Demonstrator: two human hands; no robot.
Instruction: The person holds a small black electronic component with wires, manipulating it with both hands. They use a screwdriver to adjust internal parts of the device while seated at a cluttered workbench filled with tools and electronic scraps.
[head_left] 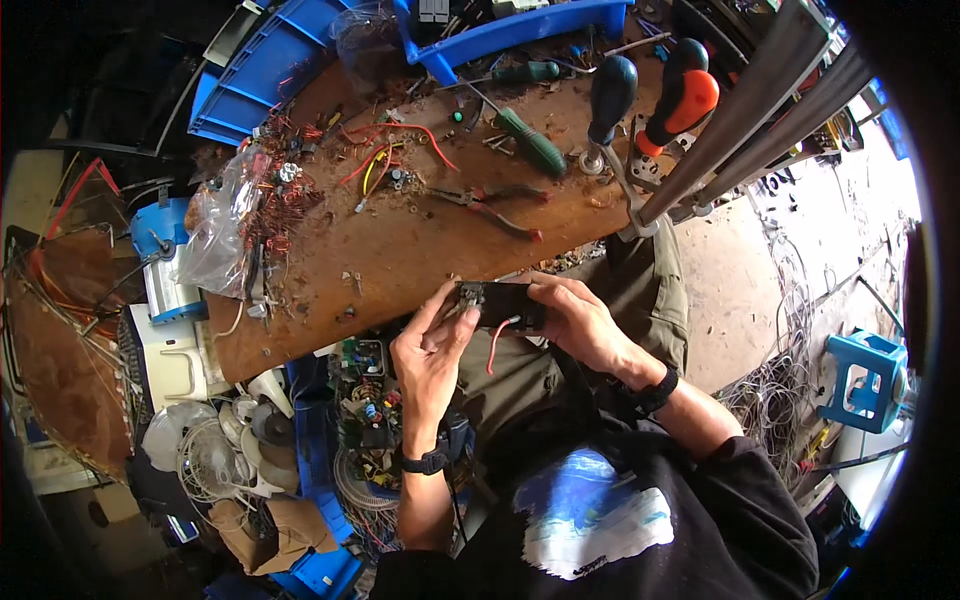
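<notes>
Both my hands hold a small black electrical part (510, 303) just below the near edge of the brown workbench (400, 255). My left hand (432, 345) pinches its left end, where a small metal piece shows. My right hand (580, 320) grips its right end from above. A short red wire (494, 345) hangs down from the part between my hands. Each wrist carries a black band.
On the bench lie red-handled pliers (490, 205), green-handled screwdrivers (530, 140), a black-handled and an orange-handled tool (685, 95), loose wires and a clear bag of copper wire (250, 215). Blue bins (520, 30) stand behind. Circuit boards and fan parts (200, 450) crowd the floor left; a blue stool (865, 380) stands right.
</notes>
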